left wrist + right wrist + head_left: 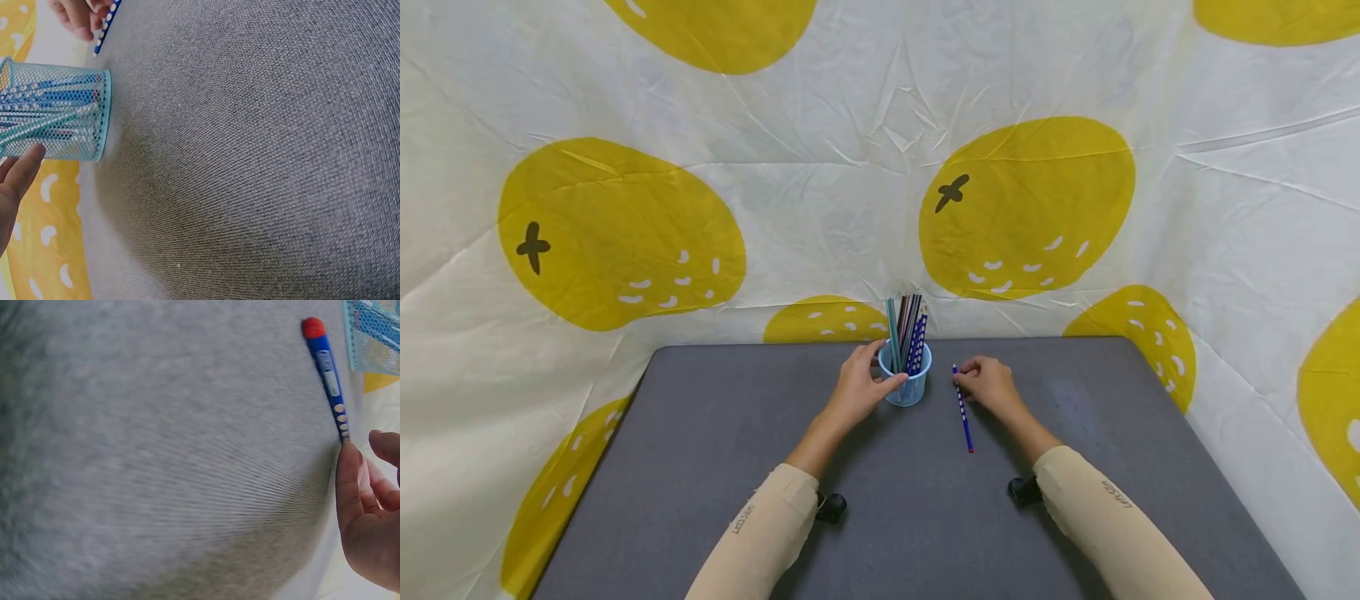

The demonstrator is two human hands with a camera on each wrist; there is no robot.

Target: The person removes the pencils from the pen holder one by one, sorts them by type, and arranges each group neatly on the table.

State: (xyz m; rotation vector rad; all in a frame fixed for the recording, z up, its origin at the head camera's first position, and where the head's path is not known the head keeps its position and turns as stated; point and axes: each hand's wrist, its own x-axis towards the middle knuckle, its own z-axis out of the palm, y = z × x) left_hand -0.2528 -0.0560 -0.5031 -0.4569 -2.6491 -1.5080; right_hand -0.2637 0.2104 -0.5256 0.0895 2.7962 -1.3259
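Right hand (988, 383) pinches a blue pencil (963, 421) close to its far end, thumb and fingertip meeting on the shaft. Pale dots run along the pencil; its red end points back toward the person, near the tabletop (895, 517). Whether the pinched end is raised off the surface, I cannot tell. The pencil is just right of the cup (907, 393), with a gap between them.

The left hand (853, 385) is curved round the left side of the cup, the thumb across the front below the rim and the other fingers reaching round behind. The cup is light blue mesh and stands upright toward the far edge of the tabletop. Several pencils lean inside it, their tops above the rim: teal ones (892, 329) at the left, dark ones in the middle and dotted blue ones (917, 343) at the right.

Both arms wear beige sleeves (1120, 533). Beyond the grey tabletop hangs a white cloth (827, 217) printed with large yellow shapes.
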